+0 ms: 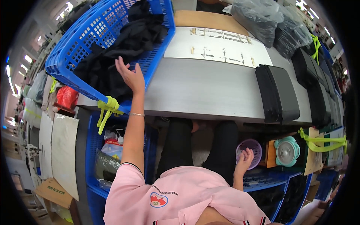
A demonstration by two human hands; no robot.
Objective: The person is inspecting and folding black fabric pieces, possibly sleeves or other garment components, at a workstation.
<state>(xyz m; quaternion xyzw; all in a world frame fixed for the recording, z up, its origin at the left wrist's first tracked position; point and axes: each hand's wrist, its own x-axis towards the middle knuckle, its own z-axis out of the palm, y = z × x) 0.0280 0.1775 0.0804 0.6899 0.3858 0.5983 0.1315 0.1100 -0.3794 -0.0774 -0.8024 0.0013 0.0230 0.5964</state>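
Left hand (129, 75) raised, grip wide with fingers spread, holding nothing, touching the black fabric (123, 45) piled in the tilted blue crate (75, 48) at the tabletop (202, 90) edge. Right hand (244, 159) low, fingers loosely curled on the rim of a small purple basket (255, 147) below the tabletop.

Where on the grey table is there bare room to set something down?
The grey table is bare between the blue basket with the left hand at its rim and the black stack. The white sheet borders it behind. Crowded: right edge, with black stacks and bagged bundles.
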